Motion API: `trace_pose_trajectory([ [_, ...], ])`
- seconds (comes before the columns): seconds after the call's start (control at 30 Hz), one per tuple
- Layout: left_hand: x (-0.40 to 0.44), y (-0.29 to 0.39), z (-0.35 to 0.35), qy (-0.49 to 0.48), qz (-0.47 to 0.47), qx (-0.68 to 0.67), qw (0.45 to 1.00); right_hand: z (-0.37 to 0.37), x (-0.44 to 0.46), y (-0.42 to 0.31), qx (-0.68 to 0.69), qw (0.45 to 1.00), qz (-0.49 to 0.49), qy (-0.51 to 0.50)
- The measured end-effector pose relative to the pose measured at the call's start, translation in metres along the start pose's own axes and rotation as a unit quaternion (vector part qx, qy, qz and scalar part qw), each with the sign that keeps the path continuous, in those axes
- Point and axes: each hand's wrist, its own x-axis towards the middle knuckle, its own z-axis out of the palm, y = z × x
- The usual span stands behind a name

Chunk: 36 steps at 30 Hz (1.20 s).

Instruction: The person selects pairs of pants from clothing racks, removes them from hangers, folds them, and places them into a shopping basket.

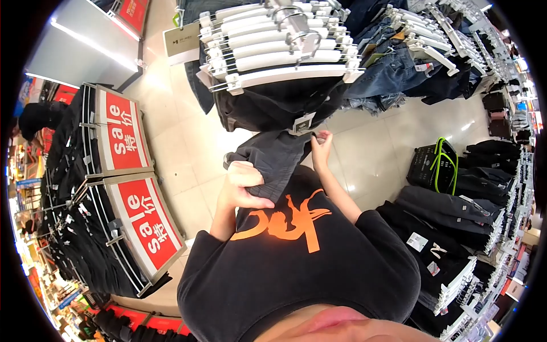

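Observation:
Dark grey trousers (273, 157) stretch between my two hands, below a row of dark trousers on white clip hangers (268, 74). My left hand (242, 185) is closed on the near left part of the cloth, thumb on top. At the right, my right hand (321, 145) pinches the cloth's upper right edge near a hanging tag (303, 123). The upper part of the cloth meets the hanging black trousers (285, 102), and where one garment ends is hard to tell.
Racks with red sale signs (122, 131) stand at the left. Jeans (387, 68) hang at the upper right. A black basket with green handles (424, 166) is at the right, beside more dark clothes (444, 208). Pale tiled floor (182, 154) shows between the racks.

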Motion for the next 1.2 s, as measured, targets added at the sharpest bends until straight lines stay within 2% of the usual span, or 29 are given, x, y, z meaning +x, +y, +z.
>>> trace_pose_trajectory([
  [0.07,0.006,0.004,0.013,0.001,-0.005,-0.023,1.000,-0.017,0.002,-0.013,0.081,0.987,-0.029,-0.135],
  [0.1,0.008,0.004,0.021,-0.008,-0.007,-0.042,0.999,-0.030,0.007,0.018,-0.024,0.980,-0.039,-0.193],
  [0.13,0.011,0.004,0.027,-0.021,-0.011,-0.049,0.998,-0.042,0.005,0.009,0.020,0.960,0.169,-0.224],
  [0.2,0.021,0.003,0.042,-0.051,-0.020,-0.062,0.997,-0.070,0.015,0.055,-0.032,0.957,0.096,-0.272],
  [0.23,0.028,0.003,0.052,-0.048,-0.034,-0.064,0.996,-0.083,0.014,0.049,-0.076,0.954,0.104,-0.269],
  [0.27,0.033,0.004,0.060,-0.058,-0.063,-0.004,0.996,-0.095,0.012,0.039,-0.061,0.971,0.133,-0.188],
  [0.33,0.047,0.010,0.085,-0.037,-0.230,0.047,0.971,-0.120,0.005,0.015,-0.026,0.981,0.190,-0.021],
  [0.37,0.053,0.008,0.094,-0.053,-0.269,0.150,0.950,-0.140,0.004,-0.003,0.025,0.979,0.203,0.017],
  [0.4,0.061,0.006,0.110,-0.022,-0.299,0.152,0.942,-0.163,0.004,-0.029,0.018,0.968,0.250,0.025],
  [0.47,0.073,0.000,0.142,0.036,-0.339,0.186,0.921,-0.210,0.009,-0.034,0.082,0.970,0.226,0.033],
  [0.5,0.078,-0.002,0.159,0.033,-0.364,0.221,0.904,-0.234,0.008,-0.041,0.096,0.971,0.214,0.041],
  [0.6,0.069,-0.044,0.218,0.013,-0.412,0.203,0.888,-0.285,-0.009,-0.069,0.131,0.971,0.173,0.100],
  [0.63,0.069,-0.055,0.240,-0.014,-0.416,0.182,0.891,-0.304,-0.017,-0.076,0.158,0.972,0.158,0.074],
  [0.67,0.066,-0.072,0.262,-0.048,-0.386,0.195,0.900,-0.316,-0.023,-0.079,0.167,0.962,0.151,0.156],
  [0.73,0.068,-0.098,0.301,-0.135,-0.408,0.033,0.902,-0.333,-0.027,-0.081,0.183,0.922,0.133,0.314],
  [0.77,0.077,-0.099,0.319,-0.155,-0.438,-0.074,0.883,-0.356,-0.025,-0.080,0.174,0.935,0.090,0.295],
  [0.8,0.086,-0.100,0.338,-0.173,-0.465,-0.180,0.850,-0.381,-0.027,-0.082,0.268,0.905,0.090,0.317],
  [0.87,0.111,-0.093,0.371,-0.255,-0.385,-0.089,0.883,-0.426,-0.032,-0.105,0.263,0.911,0.038,0.315],
  [0.93,0.145,-0.095,0.397,-0.313,-0.333,-0.101,0.884,-0.478,-0.035,-0.099,0.098,0.926,-0.047,0.361],
  [1.0,0.184,-0.105,0.418,-0.338,-0.242,-0.054,0.908,-0.531,-0.039,-0.087,-0.115,0.911,-0.067,0.390],
  [1.07,0.237,-0.082,0.434,-0.360,-0.237,-0.016,0.902,-0.562,-0.044,-0.105,-0.235,0.860,0.056,0.449],
  [1.13,0.279,-0.079,0.454,-0.406,-0.206,-0.008,0.890,-0.590,-0.048,-0.117,-0.285,0.831,0.087,0.470],
  [1.2,0.312,-0.066,0.477,-0.438,-0.151,0.020,0.886,-0.618,-0.042,-0.101,-0.288,0.826,0.107,0.473],
])
